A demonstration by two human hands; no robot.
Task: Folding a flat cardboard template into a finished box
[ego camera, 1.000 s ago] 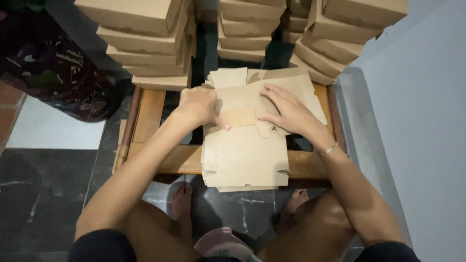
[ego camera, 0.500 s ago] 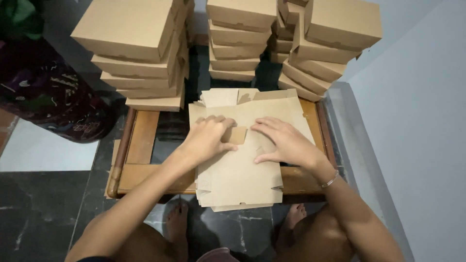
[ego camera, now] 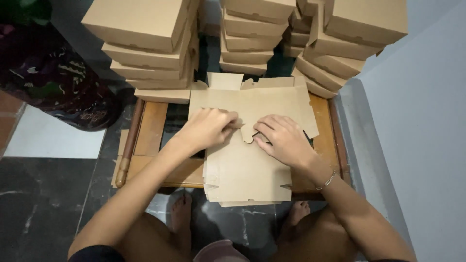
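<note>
Head view: both hands (ego camera: pixel 247 133) press flat brown cardboard blanks (ego camera: pixel 247 170).

Under the fingers lies a stack of flat cardboard box blanks (ego camera: pixel 247 170), plain kraft brown with no print, and the folded boxes (ego camera: pixel 145 43) piled beyond the fingertips share that same pale tan. Either side of the fingers shows the low wooden table (ego camera: pixel 150 128), a warm orange-brown with a darker glossy panel, standing on a black floor (ego camera: pixel 43 199) veined with thin white lines. Far out past the left fingers sits a dark cloth bundle (ego camera: pixel 53 82) patterned in maroon, green and white, beside a white tile (ego camera: pixel 48 140), while past the right fingers rises a plain pale blue-grey wall (ego camera: pixel 422 121), and a thin silver bracelet (ego camera: pixel 329 180) circles the right wrist.
</note>
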